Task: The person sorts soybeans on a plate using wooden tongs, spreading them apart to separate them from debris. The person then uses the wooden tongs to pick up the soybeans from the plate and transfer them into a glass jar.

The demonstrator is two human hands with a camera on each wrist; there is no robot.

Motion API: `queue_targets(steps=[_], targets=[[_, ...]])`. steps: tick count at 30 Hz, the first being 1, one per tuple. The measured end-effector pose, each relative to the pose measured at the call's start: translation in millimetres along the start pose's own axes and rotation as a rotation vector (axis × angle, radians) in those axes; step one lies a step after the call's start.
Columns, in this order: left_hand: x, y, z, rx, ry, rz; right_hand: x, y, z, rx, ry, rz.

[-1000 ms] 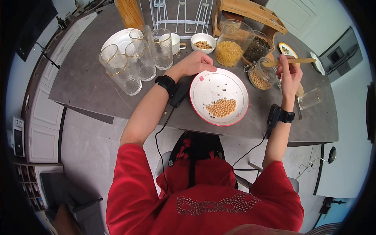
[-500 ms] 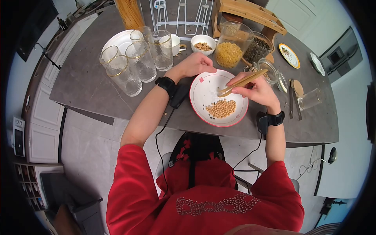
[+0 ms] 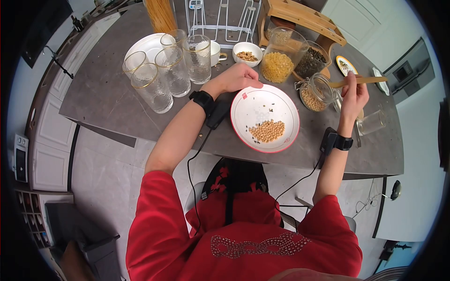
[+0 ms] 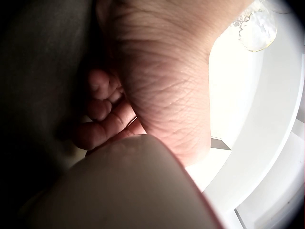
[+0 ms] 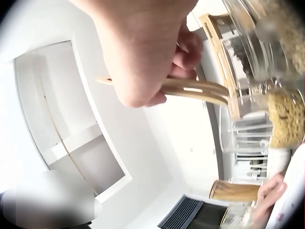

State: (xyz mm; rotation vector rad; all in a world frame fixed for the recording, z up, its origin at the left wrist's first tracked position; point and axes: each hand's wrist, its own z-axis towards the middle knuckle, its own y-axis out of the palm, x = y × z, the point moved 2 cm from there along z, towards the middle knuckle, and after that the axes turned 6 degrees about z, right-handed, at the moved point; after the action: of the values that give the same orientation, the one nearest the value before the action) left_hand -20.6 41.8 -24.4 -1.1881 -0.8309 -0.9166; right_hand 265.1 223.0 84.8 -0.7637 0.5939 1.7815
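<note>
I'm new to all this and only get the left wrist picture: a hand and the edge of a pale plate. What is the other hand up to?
Observer: In the head view, the right hand holds wooden tongs, raised off to the right of the plate.
Visitor: Oh! And what's on the plate? I only see its edge.
Observer: A cluster of pale round beans lies on the part nearest the person.
Visitor: Are there more of those anywhere?
Observer: Yes, similar-looking ones sit inside a glass jar on the table, past the plate's far right side.
</note>
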Motion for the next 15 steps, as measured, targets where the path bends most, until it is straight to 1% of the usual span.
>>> queue_targets(steps=[1, 3, 4, 6, 7, 9, 10, 11, 12, 14, 15], targets=[[0.5, -0.4, 0.1, -0.007, -0.014, -0.001, 3.3, -1.6, 0.5, 0.001, 0.004, -0.004], [1.4, 0.4, 1.1, -0.023, -0.023, 0.002, 4.9, -3.6, 2.7, 0.040, 0.063, -0.122], [1.4, 0.7, 0.6, -0.020, -0.021, -0.019, 2.4, -2.7, 1.1, 0.045, 0.061, -0.122], [1.5, -2.5, 1.9, -0.010, -0.017, -0.032, -1.7, 9.3, -5.2, -0.183, 0.129, 0.079], [0.3, -2.3, 2.2, -0.003, -0.016, -0.017, -2.1, 11.1, -9.0, -0.342, 0.161, 0.045], [-1.8, 0.3, 0.3, 0.000, -0.019, -0.007, -7.8, 23.7, -25.5, -0.642, 0.306, 0.036], [0.0, 0.3, 0.0, -0.011, -0.030, -0.006, -20.9, 42.2, -40.5, -0.939, 0.300, -0.013], [2.1, -0.8, 0.4, -0.018, -0.038, -0.005, -28.3, 47.9, -45.4, -1.060, 0.357, -0.053], [3.5, -1.7, 0.6, -0.019, -0.036, -0.001, -25.4, 51.7, -50.4, -1.137, 0.366, -0.027], [4.1, -0.7, -0.7, -0.011, -0.015, -0.020, -14.9, 56.0, -57.1, -1.213, 0.333, 0.001], [3.4, 0.4, -0.9, -0.012, -0.016, -0.026, -15.1, 56.5, -57.9, -1.215, 0.338, -0.002]])
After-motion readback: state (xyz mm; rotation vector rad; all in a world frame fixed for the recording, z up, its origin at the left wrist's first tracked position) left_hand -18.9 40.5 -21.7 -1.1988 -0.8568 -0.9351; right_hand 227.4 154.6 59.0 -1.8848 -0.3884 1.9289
